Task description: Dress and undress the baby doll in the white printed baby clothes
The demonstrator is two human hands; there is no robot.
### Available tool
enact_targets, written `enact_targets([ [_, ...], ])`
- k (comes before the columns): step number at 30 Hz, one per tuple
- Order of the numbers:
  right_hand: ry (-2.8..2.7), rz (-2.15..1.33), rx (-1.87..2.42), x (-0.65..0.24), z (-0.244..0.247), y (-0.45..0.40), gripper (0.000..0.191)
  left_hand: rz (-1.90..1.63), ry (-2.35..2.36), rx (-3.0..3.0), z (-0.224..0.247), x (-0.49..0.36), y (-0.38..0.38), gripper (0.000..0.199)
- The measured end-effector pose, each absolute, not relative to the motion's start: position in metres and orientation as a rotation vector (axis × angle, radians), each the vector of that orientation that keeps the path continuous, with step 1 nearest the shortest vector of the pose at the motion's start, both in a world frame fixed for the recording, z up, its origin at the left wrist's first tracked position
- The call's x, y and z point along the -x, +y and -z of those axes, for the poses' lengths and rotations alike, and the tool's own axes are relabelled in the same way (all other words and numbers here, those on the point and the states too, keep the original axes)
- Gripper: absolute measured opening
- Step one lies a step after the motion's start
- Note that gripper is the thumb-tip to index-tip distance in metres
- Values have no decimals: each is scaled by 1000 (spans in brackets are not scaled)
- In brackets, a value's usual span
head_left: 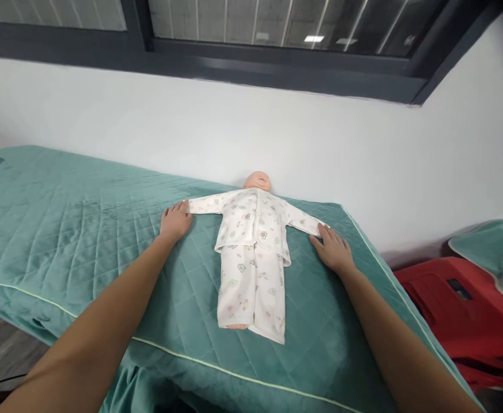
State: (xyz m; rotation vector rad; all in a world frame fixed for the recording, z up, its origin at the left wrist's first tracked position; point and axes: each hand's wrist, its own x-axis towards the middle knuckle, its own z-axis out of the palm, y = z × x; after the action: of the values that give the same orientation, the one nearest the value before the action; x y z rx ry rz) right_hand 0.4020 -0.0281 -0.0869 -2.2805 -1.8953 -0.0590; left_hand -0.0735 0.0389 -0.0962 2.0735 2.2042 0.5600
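A baby doll [258, 181] lies on its back on a green quilted cover, head toward the wall. It wears a white printed top [251, 221] and white printed trousers [251, 287]; both sleeves are stretched out sideways. My left hand [176, 221] rests at the cuff of the left-side sleeve, its fingertips on the cloth edge. At the end of the other sleeve is my right hand [332, 248], fingers spread and touching the cuff. A bit of the doll's skin shows at one trouser hem.
The green quilted cover [83, 229] lies over a bed against a white wall [148, 115]. Above is a dark window frame [277, 66]. At the right stands a red plastic object [449, 310] with green cloth [498, 252] beside it.
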Motion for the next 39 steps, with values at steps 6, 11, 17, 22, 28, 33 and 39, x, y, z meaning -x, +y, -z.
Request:
enact_targets([
  [6, -1812, 116, 2344, -402, 90, -25, 70, -562, 2269, -2052, 96, 75, 43, 55],
  [11, -1820, 119, 2339, -402, 89, -26, 69, -634, 2346, -2001, 93, 78, 44, 55],
  [17, -1804, 104, 2340, -399, 86, -28, 68, -631, 2375, -1961, 93, 77, 40, 54],
  [22, -1797, 118, 2344, -389, 84, -44, 67, -673, 2363, -1935, 90, 69, 15, 55],
  [28, -1854, 103, 2075, -348, 89, -95, 64, -1161, 1923, -2017, 95, 23, -50, 43],
  [33, -1838, -56, 1500, -299, 80, -135, 44, -1234, 1600, -2075, 93, -13, -93, 39],
  [39, -2005, 7, 1242, -240, 45, -135, 34, -1134, 1681, -2101, 89, -17, -93, 12],
])
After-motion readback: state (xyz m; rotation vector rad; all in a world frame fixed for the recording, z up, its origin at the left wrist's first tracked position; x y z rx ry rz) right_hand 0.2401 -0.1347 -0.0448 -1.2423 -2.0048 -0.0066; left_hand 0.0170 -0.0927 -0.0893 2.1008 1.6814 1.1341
